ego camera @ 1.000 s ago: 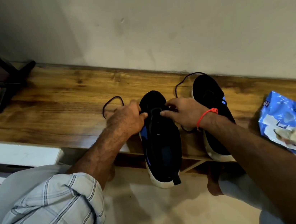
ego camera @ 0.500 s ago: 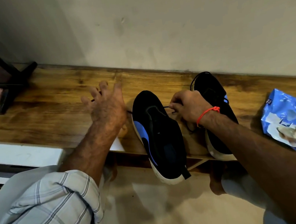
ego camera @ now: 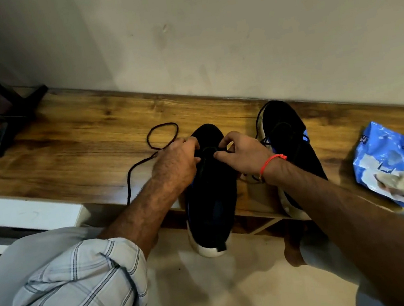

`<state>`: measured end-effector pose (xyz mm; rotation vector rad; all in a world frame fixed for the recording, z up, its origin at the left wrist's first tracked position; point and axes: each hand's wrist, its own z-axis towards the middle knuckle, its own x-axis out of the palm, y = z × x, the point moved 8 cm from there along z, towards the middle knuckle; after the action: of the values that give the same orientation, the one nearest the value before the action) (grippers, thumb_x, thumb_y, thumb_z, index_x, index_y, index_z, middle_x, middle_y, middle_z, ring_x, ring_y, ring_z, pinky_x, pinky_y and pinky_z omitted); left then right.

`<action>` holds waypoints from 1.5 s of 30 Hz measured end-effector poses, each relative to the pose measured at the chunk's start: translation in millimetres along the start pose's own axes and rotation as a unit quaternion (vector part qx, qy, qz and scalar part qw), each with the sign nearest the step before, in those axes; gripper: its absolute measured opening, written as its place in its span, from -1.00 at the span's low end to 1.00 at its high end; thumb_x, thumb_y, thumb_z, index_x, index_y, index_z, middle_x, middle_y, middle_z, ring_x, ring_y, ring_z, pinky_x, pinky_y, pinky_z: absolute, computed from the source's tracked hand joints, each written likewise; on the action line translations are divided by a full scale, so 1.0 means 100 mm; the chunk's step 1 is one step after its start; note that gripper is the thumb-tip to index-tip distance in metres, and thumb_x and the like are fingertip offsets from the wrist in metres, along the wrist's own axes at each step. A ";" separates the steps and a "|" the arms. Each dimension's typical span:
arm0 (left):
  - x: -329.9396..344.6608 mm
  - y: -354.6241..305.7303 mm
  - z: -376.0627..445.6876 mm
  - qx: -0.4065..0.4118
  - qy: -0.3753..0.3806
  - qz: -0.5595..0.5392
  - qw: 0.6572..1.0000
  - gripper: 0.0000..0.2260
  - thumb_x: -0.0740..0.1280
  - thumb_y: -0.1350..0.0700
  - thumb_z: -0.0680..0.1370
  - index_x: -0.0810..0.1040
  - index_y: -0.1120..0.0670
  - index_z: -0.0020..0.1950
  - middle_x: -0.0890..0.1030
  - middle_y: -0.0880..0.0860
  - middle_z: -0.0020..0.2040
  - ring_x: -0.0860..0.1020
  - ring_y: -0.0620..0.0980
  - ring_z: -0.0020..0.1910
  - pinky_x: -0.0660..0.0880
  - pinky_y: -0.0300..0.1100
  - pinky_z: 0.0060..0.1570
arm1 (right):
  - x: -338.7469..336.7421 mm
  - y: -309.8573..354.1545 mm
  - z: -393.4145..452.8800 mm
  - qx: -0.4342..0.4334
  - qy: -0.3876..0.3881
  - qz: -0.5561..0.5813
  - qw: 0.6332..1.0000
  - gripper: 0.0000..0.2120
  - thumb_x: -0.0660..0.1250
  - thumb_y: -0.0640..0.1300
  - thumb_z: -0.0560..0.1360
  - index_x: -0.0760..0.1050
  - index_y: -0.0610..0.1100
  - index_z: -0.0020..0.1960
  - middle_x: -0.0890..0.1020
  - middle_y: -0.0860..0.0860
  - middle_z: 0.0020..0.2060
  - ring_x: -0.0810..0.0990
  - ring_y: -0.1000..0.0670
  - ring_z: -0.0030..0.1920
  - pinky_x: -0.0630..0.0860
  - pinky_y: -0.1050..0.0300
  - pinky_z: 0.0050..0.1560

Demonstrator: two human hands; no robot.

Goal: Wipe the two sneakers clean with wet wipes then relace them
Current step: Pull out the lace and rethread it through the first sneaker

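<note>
- My left hand and right hand pinch the black lace over the near sneaker, its heel overhanging the wooden shelf.
- The second sneaker sits just right of my right hand; the wipes pack lies well apart.

Two sneakers; two hands; one wipes packet.

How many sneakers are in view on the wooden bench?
2. One sneaker sits at the bench's front edge under both hands, heel overhanging; the other sneaker lies just right of it, partly behind the right forearm. None seems hidden.
</note>
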<state>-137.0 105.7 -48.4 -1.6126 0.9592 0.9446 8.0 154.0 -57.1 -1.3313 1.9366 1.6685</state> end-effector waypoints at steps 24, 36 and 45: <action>-0.16 0.44 0.13 -0.109 -0.021 -0.060 0.992 -0.94 0.41 0.15 0.60 0.60 0.03 -0.08 0.52 -0.06 -0.14 0.46 -0.12 -0.17 0.37 -0.18 -0.20 | -0.94 -0.08 0.00 -0.041 -0.016 -0.187 0.981 -0.86 0.44 -0.03 0.52 0.70 -0.09 -0.03 0.62 0.02 -0.27 0.59 0.03 -0.12 0.34 0.26 -0.21; -0.14 0.37 0.12 -0.067 -0.060 -0.042 0.995 -0.92 0.42 0.07 0.59 0.58 -0.08 -0.08 0.62 -0.01 -0.03 0.58 0.00 -0.03 0.62 0.02 0.00 | -0.49 0.33 -0.09 -0.130 -0.088 -0.196 0.968 -0.40 0.14 0.46 0.45 0.61 0.06 0.19 0.64 0.01 0.12 0.54 -0.08 0.18 0.47 -0.09 0.22; -0.24 0.52 0.14 -0.014 0.020 -0.133 0.991 -0.89 0.45 0.19 0.57 0.73 0.03 0.04 0.66 -0.09 -0.07 0.59 -0.22 -0.13 0.45 -0.48 -0.19 | 0.10 0.21 -0.15 -0.044 -0.039 -0.126 0.990 -0.60 0.19 -0.27 0.54 0.54 -0.14 0.33 0.52 -0.22 0.16 0.49 -0.19 0.22 0.50 -0.01 0.23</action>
<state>-195.5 113.0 -47.2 -1.7383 0.7367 0.7483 -8.0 134.2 -45.1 -1.4507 1.5931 1.6704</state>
